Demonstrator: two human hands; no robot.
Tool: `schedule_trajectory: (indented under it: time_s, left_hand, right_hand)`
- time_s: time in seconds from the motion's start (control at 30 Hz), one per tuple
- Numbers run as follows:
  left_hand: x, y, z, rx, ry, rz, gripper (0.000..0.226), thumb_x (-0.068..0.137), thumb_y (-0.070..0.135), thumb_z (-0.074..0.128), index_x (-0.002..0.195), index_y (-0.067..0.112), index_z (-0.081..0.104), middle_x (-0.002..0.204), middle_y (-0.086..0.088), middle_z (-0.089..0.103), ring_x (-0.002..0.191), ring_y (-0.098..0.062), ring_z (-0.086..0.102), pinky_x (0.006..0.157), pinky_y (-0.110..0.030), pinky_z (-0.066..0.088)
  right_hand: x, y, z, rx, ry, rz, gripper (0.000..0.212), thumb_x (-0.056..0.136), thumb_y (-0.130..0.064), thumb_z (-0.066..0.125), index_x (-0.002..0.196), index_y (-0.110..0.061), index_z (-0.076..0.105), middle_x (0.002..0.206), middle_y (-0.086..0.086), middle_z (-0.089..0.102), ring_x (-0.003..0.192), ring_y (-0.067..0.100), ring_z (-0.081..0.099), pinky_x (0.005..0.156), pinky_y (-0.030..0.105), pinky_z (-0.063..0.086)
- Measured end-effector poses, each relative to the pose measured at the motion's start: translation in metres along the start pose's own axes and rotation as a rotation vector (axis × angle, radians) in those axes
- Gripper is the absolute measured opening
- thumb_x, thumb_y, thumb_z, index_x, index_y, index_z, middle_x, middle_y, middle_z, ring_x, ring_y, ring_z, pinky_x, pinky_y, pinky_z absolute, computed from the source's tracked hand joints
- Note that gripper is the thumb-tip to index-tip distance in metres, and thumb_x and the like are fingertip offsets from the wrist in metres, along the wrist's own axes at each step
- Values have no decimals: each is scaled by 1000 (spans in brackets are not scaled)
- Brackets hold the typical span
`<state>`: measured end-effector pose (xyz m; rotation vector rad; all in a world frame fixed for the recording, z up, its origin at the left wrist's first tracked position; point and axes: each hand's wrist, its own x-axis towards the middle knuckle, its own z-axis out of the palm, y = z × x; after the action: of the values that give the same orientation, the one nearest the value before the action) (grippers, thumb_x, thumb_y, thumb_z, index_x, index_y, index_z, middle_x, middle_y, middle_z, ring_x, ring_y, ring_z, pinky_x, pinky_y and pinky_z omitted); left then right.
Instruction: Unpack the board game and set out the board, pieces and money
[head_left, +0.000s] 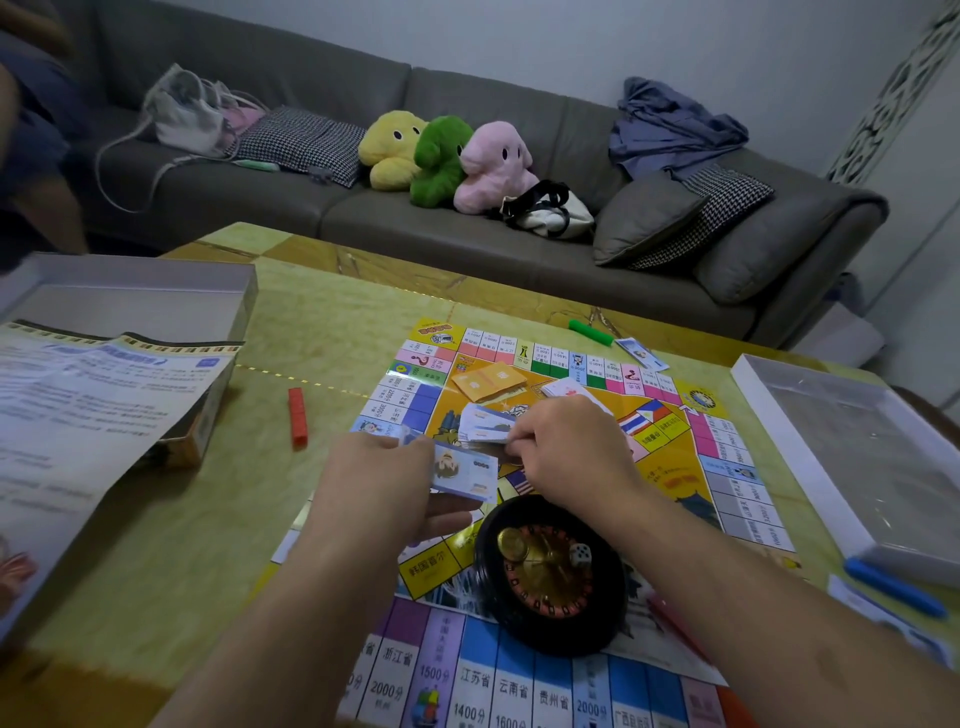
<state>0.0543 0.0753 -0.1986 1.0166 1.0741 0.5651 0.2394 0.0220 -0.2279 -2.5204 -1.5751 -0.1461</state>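
The colourful game board lies flat on the table. My left hand holds a stack of play-money notes above the board's left side. My right hand pinches a fan of notes just beyond the stack. A black roulette wheel with a white die in it sits on the board below my hands. An orange card pile and a white card pile rest on the board's centre.
A red block stick, a green one and a blue one lie around the board, with a banknote near the green. The box lid and rule sheet sit left; a clear tray right. A grey sofa stands behind.
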Motion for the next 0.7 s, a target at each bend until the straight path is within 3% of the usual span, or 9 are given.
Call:
schedule_trajectory:
  time_s: [0.17, 0.3, 0.37, 0.47, 0.53, 0.63, 0.7]
  left_hand:
    - [-1, 0, 0, 8, -5, -6, 9, 104, 6, 55, 100, -2, 58, 87, -27, 72, 63, -39, 77, 61, -49, 66]
    - [-2, -3, 4, -33, -30, 7, 17, 104, 9, 58, 92, -1, 60, 84, -26, 72, 65, -39, 77, 63, -48, 66]
    - [-4, -5, 8, -75, -88, -6, 22, 106, 15, 57, 100, -5, 63, 87, -28, 74, 68, -38, 78, 60, -46, 66]
    - [-6, -4, 14, -182, -168, -69, 39, 105, 33, 57, 108, -5, 65, 90, -29, 76, 77, -41, 78, 65, -49, 66]
    - [-8, -4, 16, -134, -162, -75, 38, 103, 36, 60, 105, -1, 68, 90, -27, 77, 77, -39, 78, 69, -50, 65]
    - [-13, -6, 15, 95, -129, 29, 16, 99, 0, 60, 90, -4, 73, 83, -25, 73, 69, -34, 76, 69, -50, 65]
    - [-17, -6, 12, 187, -143, 54, 20, 98, -4, 55, 86, -3, 71, 83, -25, 73, 73, -36, 77, 72, -55, 65]
  right_hand:
    - [0, 3, -2, 138, -17, 55, 19, 100, -26, 64, 101, -25, 84, 94, 0, 77, 88, 19, 67, 77, 42, 61]
    - [-21, 2, -21, 167, 356, -63, 19, 99, -21, 65, 101, -20, 85, 92, -1, 80, 87, 20, 70, 74, 39, 61]
    - [-40, -8, -33, 129, 409, -183, 19, 98, -21, 64, 97, -20, 84, 89, -3, 79, 85, 19, 68, 74, 38, 58]
    - [-68, -24, -35, 27, 281, -330, 24, 98, -29, 56, 94, -21, 79, 93, -5, 72, 89, 19, 59, 78, 38, 49]
    - [-81, -27, -33, 38, 216, -352, 24, 98, -31, 56, 98, -21, 77, 99, -5, 69, 94, 19, 56, 81, 36, 45]
    - [-90, -26, -42, 170, 119, -312, 19, 94, -38, 64, 105, -25, 72, 117, -9, 63, 110, 13, 53, 91, 30, 47]
    - [-93, -26, -50, 225, 39, -282, 23, 90, -46, 70, 104, -29, 61, 126, -14, 57, 120, 9, 48, 97, 27, 46]
